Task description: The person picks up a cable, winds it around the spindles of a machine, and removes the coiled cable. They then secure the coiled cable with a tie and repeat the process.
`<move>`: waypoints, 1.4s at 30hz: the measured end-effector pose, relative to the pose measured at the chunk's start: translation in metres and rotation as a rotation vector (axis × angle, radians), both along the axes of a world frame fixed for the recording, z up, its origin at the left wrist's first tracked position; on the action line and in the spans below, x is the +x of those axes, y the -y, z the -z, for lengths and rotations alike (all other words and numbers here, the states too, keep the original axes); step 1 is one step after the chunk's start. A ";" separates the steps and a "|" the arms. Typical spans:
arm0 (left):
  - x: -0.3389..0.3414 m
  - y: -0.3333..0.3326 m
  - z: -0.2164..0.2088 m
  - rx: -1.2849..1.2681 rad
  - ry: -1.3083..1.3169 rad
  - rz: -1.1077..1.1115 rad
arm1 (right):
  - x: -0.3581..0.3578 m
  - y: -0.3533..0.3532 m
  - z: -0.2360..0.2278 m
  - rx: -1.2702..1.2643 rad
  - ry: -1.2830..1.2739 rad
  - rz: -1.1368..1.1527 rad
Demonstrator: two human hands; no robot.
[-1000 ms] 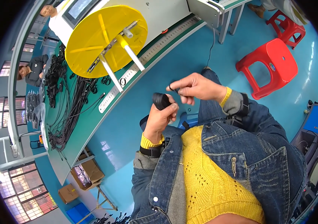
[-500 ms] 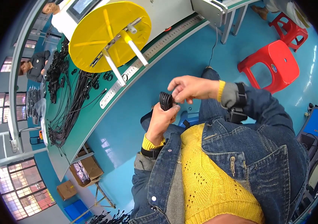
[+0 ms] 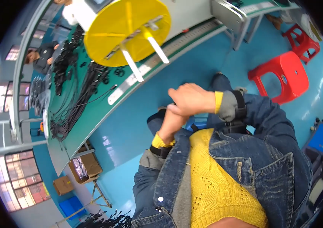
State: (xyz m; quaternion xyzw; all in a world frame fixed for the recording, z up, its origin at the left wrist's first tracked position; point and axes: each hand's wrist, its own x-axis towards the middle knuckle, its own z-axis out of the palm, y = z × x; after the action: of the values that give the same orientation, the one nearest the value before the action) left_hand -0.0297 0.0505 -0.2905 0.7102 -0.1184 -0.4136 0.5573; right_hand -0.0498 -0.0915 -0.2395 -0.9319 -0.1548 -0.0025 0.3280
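Note:
My left hand (image 3: 173, 121) is closed round a coil of black cable (image 3: 174, 104), of which only a small dark bit shows between the hands. Over the top of it lies my right hand (image 3: 193, 99), knuckles up, its fingers curled down and mostly hidden. The two hands touch in front of my body, above my knees. To their left, a green worktable (image 3: 93, 110) carries a long bundle of loose black cables (image 3: 79, 106).
A yellow round winding disc (image 3: 104, 41) with two white rods (image 3: 155, 47) juts over the table edge. Red plastic stools (image 3: 288, 76) stand at the right. Cardboard boxes (image 3: 87, 165) are below the table's near end. Another person (image 3: 41, 59) sits beyond the table.
My right hand has come down over the cable coil and now covers most of it. The view has shifted slightly, so the table and disc appear further right.

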 end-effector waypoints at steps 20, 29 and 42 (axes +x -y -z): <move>0.247 -0.235 -0.115 0.573 1.271 -0.234 | -0.031 0.036 0.100 0.552 -0.875 0.066; 0.171 -0.220 -0.074 0.653 1.598 -0.191 | -0.029 0.033 0.092 0.564 -0.830 0.073; -0.046 -0.073 -0.105 -0.018 0.761 0.004 | -0.046 0.043 -0.020 0.837 0.312 0.022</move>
State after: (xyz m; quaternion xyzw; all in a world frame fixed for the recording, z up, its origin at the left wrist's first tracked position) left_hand -0.0762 0.1237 -0.1854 0.8079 -0.3219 -0.1204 0.4787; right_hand -0.0953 -0.1349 -0.2193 -0.7088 -0.1783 -0.2092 0.6496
